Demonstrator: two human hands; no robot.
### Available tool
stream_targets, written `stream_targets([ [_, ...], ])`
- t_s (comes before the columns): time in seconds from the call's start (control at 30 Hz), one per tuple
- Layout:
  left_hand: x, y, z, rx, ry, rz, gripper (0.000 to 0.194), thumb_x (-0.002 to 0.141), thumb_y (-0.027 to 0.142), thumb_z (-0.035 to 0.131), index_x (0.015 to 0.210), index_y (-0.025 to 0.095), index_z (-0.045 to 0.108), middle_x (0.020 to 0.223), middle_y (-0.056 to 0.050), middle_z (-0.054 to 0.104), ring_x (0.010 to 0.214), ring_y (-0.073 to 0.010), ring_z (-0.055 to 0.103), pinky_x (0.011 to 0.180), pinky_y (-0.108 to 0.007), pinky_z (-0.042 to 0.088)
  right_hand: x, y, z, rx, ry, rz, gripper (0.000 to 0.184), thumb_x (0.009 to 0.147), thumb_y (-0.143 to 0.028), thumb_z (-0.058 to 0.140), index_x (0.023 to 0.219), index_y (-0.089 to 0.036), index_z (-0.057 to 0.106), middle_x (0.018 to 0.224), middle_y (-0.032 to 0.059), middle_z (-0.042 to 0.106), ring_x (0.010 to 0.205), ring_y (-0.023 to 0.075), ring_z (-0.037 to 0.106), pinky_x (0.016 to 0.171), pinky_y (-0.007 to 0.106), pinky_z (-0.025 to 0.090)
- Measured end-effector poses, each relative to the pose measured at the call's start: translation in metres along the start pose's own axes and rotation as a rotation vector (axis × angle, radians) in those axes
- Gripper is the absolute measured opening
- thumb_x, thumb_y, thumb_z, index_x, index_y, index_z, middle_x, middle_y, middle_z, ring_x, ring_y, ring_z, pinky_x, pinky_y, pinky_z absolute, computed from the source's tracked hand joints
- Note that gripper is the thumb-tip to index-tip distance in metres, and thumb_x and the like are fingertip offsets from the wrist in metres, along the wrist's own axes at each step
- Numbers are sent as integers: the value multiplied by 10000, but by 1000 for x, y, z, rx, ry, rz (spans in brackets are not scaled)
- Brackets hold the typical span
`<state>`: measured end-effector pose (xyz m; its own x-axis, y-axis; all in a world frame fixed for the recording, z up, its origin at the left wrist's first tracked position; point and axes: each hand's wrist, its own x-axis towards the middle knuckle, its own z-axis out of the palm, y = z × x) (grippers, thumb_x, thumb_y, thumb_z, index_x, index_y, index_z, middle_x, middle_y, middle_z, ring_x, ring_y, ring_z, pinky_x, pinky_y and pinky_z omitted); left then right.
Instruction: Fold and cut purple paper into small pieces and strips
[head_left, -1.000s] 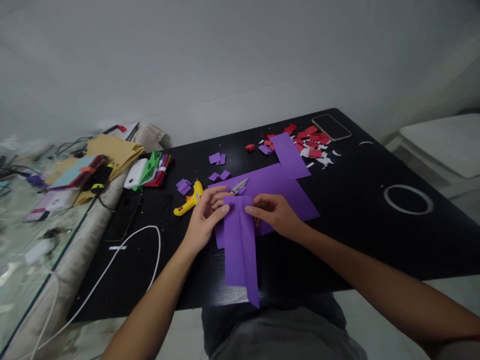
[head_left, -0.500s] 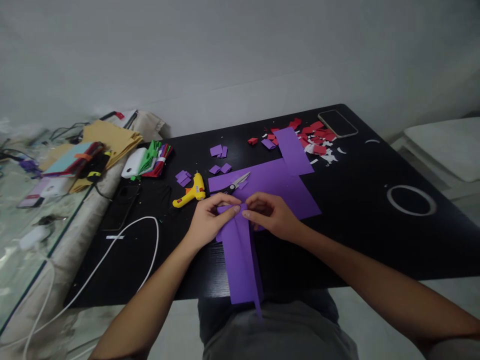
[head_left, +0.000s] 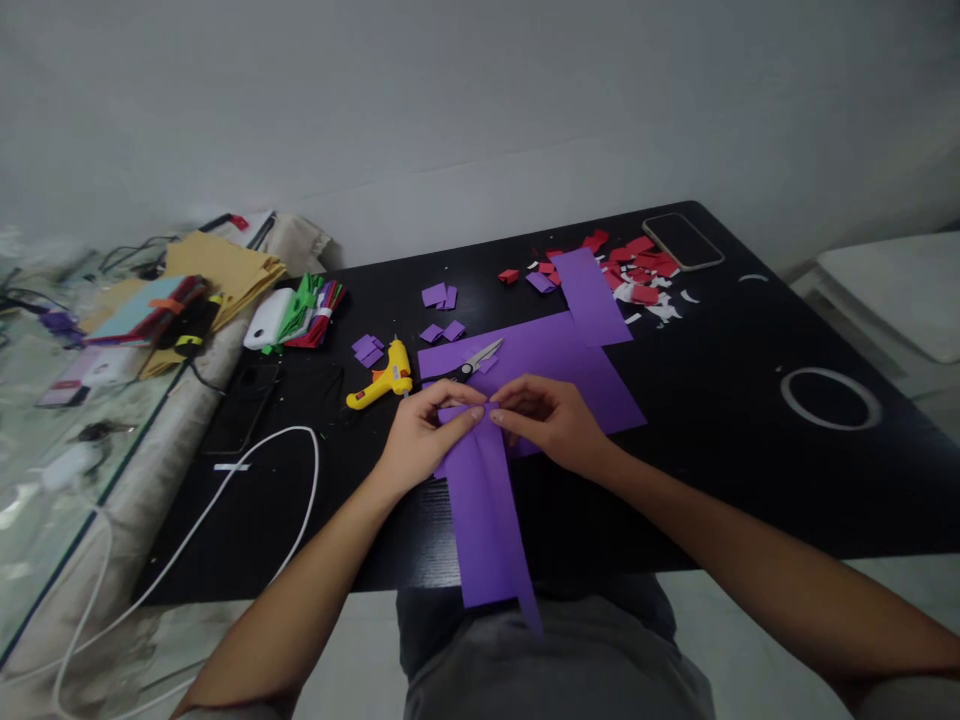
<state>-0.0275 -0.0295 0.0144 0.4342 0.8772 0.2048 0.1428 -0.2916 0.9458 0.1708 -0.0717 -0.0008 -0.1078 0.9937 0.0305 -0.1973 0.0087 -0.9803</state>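
Between both hands, near the table's front edge, is a long purple paper strip (head_left: 482, 520) that hangs toward my lap, with a narrow flap along its right side. My left hand (head_left: 427, 435) pinches its upper edge between thumb and fingers. Close beside it, my right hand (head_left: 551, 420) pinches the same edge at the upper right corner. Just beyond my hands, scissors (head_left: 480, 362) lie on a large purple sheet (head_left: 592, 385), their handles partly hidden. A yellow glue gun (head_left: 386, 378) rests left of the scissors.
Small folded purple pieces (head_left: 367, 349) lie behind the glue gun. Red and white paper scraps (head_left: 641, 272) and a phone (head_left: 683, 241) are at the back right, a tape ring (head_left: 830, 399) farther right. A white cable (head_left: 313, 480) loops at the left, near bundled coloured paper (head_left: 307, 312).
My right thumb has shifted onto the strip's upper edge, and the strip's narrow right flap has swung slightly right. The view has tilted a little; the rest is unmoved.
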Motion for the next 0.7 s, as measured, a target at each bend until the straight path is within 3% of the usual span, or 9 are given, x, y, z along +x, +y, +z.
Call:
stream_targets([
  [0.7, 0, 2, 1, -1, 2, -74, 148, 819, 307, 828, 907, 196, 784, 891, -36, 796, 839, -185, 743, 838, -325, 600, -1, -1, 0, 48, 10, 43, 259, 730, -351, 898, 900, -209, 764, 765, -3, 766, 653, 135, 717, 609, 259, 635],
])
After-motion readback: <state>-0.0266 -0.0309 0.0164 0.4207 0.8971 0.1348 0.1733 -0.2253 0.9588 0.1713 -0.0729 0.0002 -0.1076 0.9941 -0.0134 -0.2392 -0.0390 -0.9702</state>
